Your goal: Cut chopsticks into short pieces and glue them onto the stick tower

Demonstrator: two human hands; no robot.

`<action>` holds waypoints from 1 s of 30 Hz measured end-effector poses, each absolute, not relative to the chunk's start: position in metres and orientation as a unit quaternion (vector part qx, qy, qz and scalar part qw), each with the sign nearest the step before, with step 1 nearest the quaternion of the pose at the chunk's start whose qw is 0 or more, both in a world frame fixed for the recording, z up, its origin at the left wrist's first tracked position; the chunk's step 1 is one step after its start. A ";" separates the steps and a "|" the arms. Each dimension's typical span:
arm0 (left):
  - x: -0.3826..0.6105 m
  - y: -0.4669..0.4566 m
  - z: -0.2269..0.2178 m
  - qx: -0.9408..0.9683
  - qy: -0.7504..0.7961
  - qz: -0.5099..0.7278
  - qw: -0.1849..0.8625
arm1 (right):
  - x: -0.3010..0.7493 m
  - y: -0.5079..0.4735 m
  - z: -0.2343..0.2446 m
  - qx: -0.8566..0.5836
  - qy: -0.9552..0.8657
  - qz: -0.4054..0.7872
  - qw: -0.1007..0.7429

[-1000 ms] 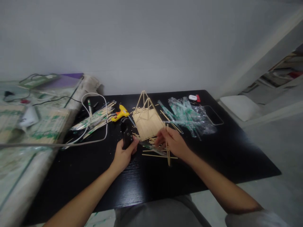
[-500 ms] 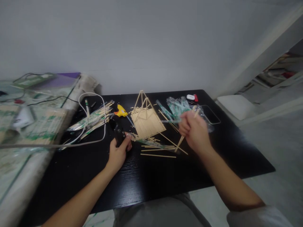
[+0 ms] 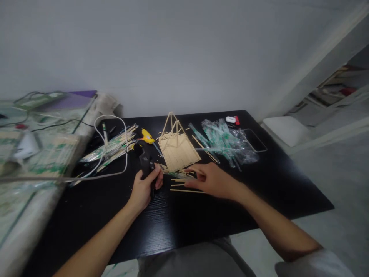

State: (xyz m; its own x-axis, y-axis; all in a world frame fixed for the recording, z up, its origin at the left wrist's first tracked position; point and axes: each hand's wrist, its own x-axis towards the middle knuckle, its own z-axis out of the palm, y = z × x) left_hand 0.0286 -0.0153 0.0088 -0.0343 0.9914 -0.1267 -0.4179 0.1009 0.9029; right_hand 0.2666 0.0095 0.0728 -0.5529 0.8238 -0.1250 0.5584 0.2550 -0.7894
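My left hand [image 3: 147, 187] is closed around a black pair of pruning shears [image 3: 145, 159], its head pointing up and away from me. My right hand [image 3: 211, 180] reaches low over several loose bamboo sticks [image 3: 188, 190], thumb and index finger apart. Part of those sticks and a clear wrapper strip are hidden under it. Just beyond both hands stands a model of sticks: a flat raft-like base [image 3: 181, 154] with a triangular stick frame [image 3: 173, 125] rising from it. Short cut pieces lie around the base.
A yellow glue gun [image 3: 147, 136] lies left of the model. Wrapped chopsticks [image 3: 115, 146] and a looping white cable [image 3: 127, 154] are farther left. At right are crumpled green-and-clear wrappers [image 3: 223, 140], a phone [image 3: 255, 140] and a small white case [image 3: 230, 119].
My right hand has come down and left from above the wrappers to the loose sticks. The stick it held no longer shows in it. My left hand keeps the shears nearly still.
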 end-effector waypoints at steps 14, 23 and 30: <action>0.031 -0.017 0.001 0.375 0.440 0.547 0.605 | 0.318 0.097 0.063 -0.644 -0.728 0.214 0.096; 0.031 -0.018 -0.004 0.391 0.449 0.525 0.608 | 0.330 0.118 0.061 -0.711 -0.697 0.065 0.066; 0.033 -0.018 -0.001 0.397 0.453 0.517 0.608 | 0.317 0.100 0.045 -0.704 -0.709 0.050 -0.021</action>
